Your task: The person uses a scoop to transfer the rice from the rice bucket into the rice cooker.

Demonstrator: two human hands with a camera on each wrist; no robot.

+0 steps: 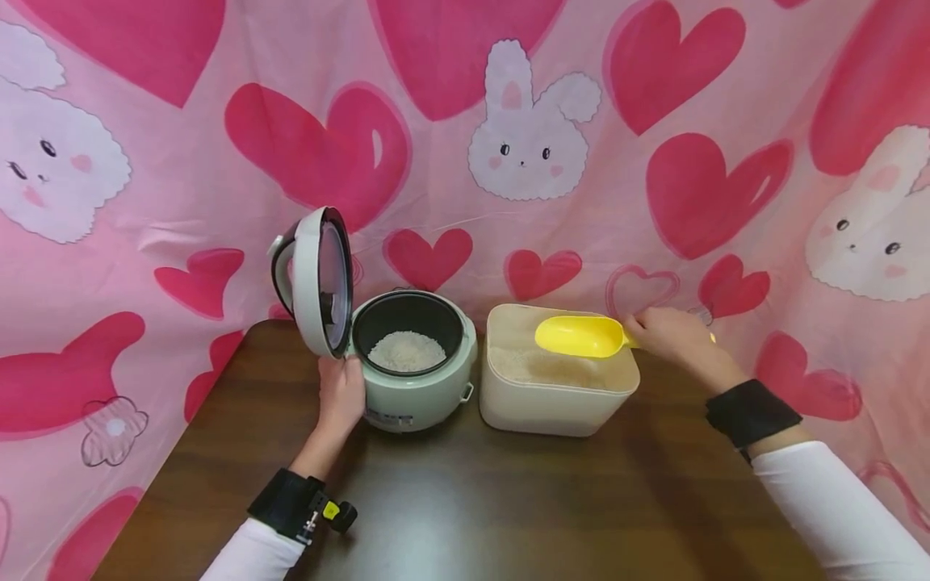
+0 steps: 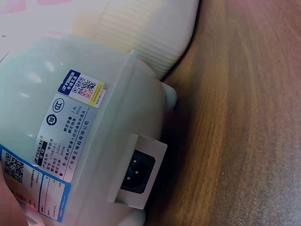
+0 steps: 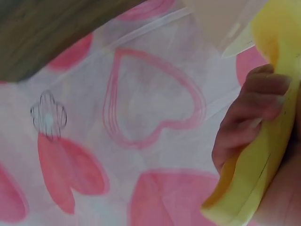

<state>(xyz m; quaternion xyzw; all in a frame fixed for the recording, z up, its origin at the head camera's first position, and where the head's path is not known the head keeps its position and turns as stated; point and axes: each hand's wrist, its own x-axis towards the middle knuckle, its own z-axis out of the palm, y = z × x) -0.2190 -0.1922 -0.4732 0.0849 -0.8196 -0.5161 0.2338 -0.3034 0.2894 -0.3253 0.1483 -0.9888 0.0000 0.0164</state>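
A pale green rice cooker (image 1: 417, 395) stands with its lid (image 1: 311, 282) raised on the left, and white rice (image 1: 407, 352) lies in its dark inner pot. My left hand (image 1: 341, 391) holds the cooker's left side just below the lid, its fingertips hidden there. Labels (image 2: 66, 136) and a power socket (image 2: 138, 172) show on the cooker in the left wrist view. My right hand (image 1: 668, 332) grips the handle of a yellow scoop (image 1: 581, 336), fingers curled round it. The scoop's bowl is over a cream bin (image 1: 552, 410) containing rice (image 1: 530, 367).
The cooker and bin stand side by side on a dark wooden table (image 1: 465, 500). Close behind them hangs a pink cloth (image 1: 436, 194) with hearts and rabbits. The raised lid stands up at the cooker's left.
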